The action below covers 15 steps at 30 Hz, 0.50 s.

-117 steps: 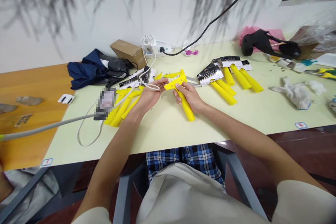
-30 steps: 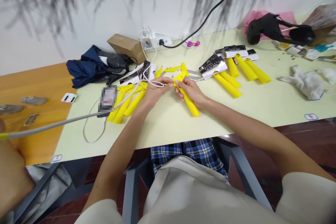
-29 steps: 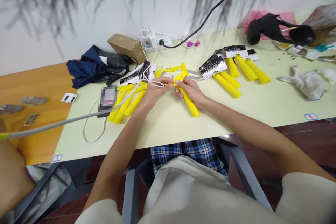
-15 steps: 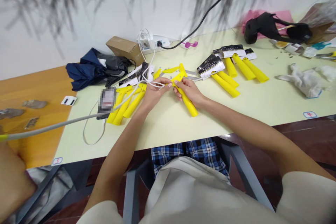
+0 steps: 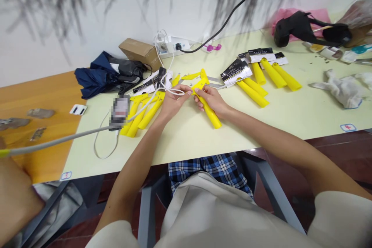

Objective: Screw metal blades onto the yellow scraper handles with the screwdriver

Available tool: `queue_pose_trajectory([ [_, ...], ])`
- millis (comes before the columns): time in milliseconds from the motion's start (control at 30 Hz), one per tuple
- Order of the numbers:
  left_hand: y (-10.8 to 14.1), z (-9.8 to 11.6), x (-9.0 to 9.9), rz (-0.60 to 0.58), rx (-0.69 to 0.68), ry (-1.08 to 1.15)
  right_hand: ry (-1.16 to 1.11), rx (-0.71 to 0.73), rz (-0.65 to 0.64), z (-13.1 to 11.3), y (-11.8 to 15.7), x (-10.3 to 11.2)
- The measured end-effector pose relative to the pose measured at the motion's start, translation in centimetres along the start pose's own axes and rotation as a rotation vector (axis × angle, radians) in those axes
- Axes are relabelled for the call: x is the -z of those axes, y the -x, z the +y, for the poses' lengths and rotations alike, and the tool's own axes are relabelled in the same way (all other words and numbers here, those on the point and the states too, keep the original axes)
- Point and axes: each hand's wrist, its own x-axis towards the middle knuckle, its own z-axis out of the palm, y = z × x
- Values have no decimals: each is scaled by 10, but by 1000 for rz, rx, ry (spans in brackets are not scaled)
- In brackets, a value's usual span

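My right hand [image 5: 212, 100] is closed round the upper part of a yellow handle [image 5: 211, 113], whose lower end points down towards the table's front edge. At the handle's top end, my left hand [image 5: 173, 102] pinches with thumb and fingertips; what lies between them is too small to make out. Loose yellow pieces [image 5: 192, 76] and grey blades [image 5: 215, 81] lie just behind my hands. To the left are several yellow handles [image 5: 149, 113] with black and white cards. More carded yellow handles [image 5: 252, 92] rest on the right.
A white cable [image 5: 171, 68] passes by my left hand. Behind stand a cardboard box [image 5: 139, 52] and a power strip [image 5: 177, 44]. A phone [image 5: 119, 110] and dark blue cloth [image 5: 94, 75] lie left; white gloves [image 5: 343, 89] lie right. A person's limb [image 5: 17, 201] shows at lower left.
The whole view has shifted slightly, so things on the table appear a little further right. Both hands keep nearly the same pose at the yellow handle.
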Motion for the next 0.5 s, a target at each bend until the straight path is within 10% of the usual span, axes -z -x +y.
queue_pose_trajectory([
  [500, -2, -4, -2, 102, 215, 210, 16, 0, -11, -1, 3, -2],
])
